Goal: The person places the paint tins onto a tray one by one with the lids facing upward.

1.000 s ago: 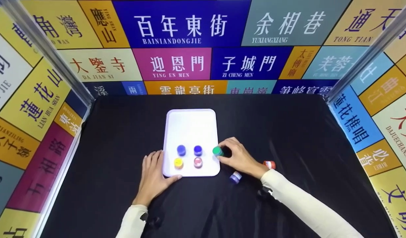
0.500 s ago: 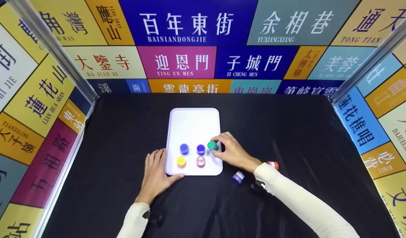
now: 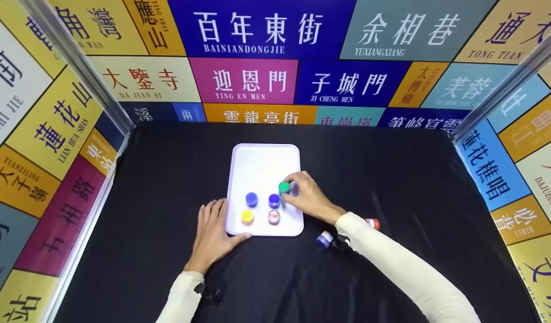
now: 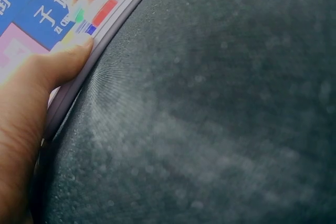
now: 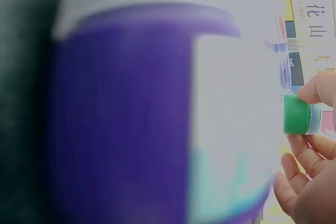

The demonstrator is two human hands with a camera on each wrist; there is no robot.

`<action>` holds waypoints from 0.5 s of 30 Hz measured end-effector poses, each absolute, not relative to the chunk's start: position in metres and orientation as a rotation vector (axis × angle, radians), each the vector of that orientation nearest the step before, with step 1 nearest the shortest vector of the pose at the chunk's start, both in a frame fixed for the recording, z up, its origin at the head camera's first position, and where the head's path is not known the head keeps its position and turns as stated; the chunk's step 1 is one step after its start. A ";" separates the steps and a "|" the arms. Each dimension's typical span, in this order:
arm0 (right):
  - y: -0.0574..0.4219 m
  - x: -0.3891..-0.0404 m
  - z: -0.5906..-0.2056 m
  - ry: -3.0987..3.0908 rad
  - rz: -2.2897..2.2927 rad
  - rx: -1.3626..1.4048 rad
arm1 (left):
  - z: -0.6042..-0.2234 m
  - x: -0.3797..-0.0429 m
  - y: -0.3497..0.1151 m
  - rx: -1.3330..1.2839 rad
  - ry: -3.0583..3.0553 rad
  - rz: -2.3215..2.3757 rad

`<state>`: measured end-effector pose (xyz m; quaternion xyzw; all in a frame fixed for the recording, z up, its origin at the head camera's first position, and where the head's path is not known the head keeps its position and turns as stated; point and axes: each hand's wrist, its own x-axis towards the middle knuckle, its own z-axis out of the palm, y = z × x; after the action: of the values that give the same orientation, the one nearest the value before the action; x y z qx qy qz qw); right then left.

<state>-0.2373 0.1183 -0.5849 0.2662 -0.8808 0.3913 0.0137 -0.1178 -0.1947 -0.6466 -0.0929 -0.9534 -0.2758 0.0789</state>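
Observation:
My right hand [image 3: 312, 196] pinches a small green paint jar [image 3: 284, 187] between thumb and fingers, at the right side of the white tray [image 3: 264, 163]. Whether the jar touches the tray, I cannot tell. In the right wrist view the green jar [image 5: 297, 114] shows at the fingertips. Standing on the tray's near half are a blue jar [image 3: 251, 199], a darker blue jar [image 3: 274, 201], a yellow jar [image 3: 247, 217] and a pink jar [image 3: 274, 217]. My left hand [image 3: 211, 237] rests at the tray's near left corner, fingers fairly straight, thumb [image 4: 73, 59] along the near rim.
A purple jar [image 3: 324, 239] lies on the black cloth [image 3: 383, 179] by my right wrist, looming large in the right wrist view. Behind the right sleeve, a red jar [image 3: 373, 223] is partly hidden. Sign-covered panels [image 3: 244, 80] enclose the table's back and sides.
My right hand has carried the green jar from the tray's right edge inward and farther back. The left hand keeps its place at the corner. The head view has shifted slightly.

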 end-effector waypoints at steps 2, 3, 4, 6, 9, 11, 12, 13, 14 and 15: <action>0.114 -0.240 -0.585 -2.743 1.237 0.811 | -0.647 -0.117 -0.195 -0.281 -2.850 -0.827; 0.112 -0.241 -0.585 -2.742 1.247 0.805 | -0.647 -0.117 -0.195 -0.282 -2.851 -0.826; 0.109 -0.243 -0.585 -2.743 1.259 0.799 | -0.647 -0.117 -0.195 -0.285 -2.851 -0.825; 0.104 -0.245 -0.586 -2.750 1.272 0.794 | -0.647 -0.117 -0.195 -0.290 -2.848 -0.821; 0.096 -0.248 -0.585 -2.765 1.274 0.805 | -0.646 -0.118 -0.195 -0.291 -2.845 -0.814; 0.091 -0.249 -0.585 -2.779 1.261 0.818 | -0.646 -0.118 -0.195 -0.289 -2.845 -0.812; 0.089 -0.250 -0.584 -2.789 1.256 0.822 | -0.646 -0.118 -0.195 -0.287 -2.845 -0.812; 0.086 -0.251 -0.584 -2.800 1.247 0.826 | -0.646 -0.118 -0.195 -0.286 -2.847 -0.814; 0.084 -0.251 -0.583 -2.812 1.239 0.829 | -0.646 -0.118 -0.194 -0.285 -2.850 -0.817; 0.083 -0.252 -0.582 -2.824 1.230 0.831 | -0.646 -0.118 -0.194 -0.286 -2.853 -0.821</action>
<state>-0.2515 0.0826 -0.5824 0.2604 -0.8849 0.3855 -0.0246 -0.1184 -0.1939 -0.6459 -0.0956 -0.9535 -0.2744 0.0797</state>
